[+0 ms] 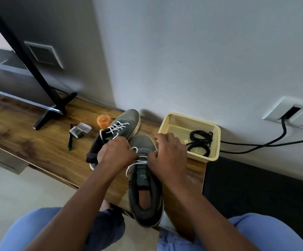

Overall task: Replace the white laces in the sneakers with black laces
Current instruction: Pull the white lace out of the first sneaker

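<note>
While the near sneaker (pixel 145 180) is stood on the wooden shelf (pixel 38 147) with its heel toward the person and its toe toward the wall, both hands are set on its white lace (pixel 138 161). The left hand (pixel 117 153) is laid over the left side of the lacing, its fingers curled, and the lace appears to be pinched at their tips. The right hand (pixel 167 156) is placed on the right side of the same shoe, knuckles up and fingers bent; whether the lace is pinched by it cannot be told, since the fingertips are hidden beneath the hand. One loop of the lace is seen between the two hands, and a loose end is hung down the left flank of the shoe.

Behind and to the left, the second sneaker (pixel 123 125) is seen with its white lacing (pixel 117 128) threaded, its toe pointed toward the wall. The black laces (pixel 199 144) are coiled inside a yellow mesh basket (pixel 176 122), which is set just to the right of the shoes against the wall.

Further left on the shelf, an orange cup (pixel 103 121) is stood close beside the far shoe, and a clear plastic case (pixel 80 130) and a dark pen (pixel 70 137) are laid beside each other, with a black stand foot (pixel 54 111) beyond them
</note>
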Demonstrator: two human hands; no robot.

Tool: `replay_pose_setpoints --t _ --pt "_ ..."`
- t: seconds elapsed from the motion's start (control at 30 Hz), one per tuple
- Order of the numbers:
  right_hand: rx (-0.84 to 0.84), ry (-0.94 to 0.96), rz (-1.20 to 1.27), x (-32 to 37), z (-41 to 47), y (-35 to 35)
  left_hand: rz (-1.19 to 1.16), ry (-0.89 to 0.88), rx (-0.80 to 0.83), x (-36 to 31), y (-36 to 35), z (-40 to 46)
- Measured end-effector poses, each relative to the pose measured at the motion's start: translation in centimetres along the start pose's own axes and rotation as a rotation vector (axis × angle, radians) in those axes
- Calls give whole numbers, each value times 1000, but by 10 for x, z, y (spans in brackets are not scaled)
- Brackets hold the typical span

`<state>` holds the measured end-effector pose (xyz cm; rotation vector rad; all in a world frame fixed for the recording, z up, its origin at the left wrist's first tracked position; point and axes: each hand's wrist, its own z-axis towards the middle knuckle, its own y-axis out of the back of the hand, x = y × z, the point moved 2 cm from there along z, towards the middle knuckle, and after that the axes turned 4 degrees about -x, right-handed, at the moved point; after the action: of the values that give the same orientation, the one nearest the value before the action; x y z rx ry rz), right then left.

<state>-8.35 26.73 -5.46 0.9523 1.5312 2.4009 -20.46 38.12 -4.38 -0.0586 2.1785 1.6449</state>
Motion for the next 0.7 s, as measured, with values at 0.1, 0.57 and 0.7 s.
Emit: replay_pose_setpoints --t 0.1,0.57,0.7 --pt "111 144 -73 13 -3 -6 -12 -4 6 1 0 1" --pt "102 23 114 14 -3 -13 -6 -16 -31 2 0 0" --pt "41 -264 626 -2 7 -11 18 -22 -33 2 3 0"
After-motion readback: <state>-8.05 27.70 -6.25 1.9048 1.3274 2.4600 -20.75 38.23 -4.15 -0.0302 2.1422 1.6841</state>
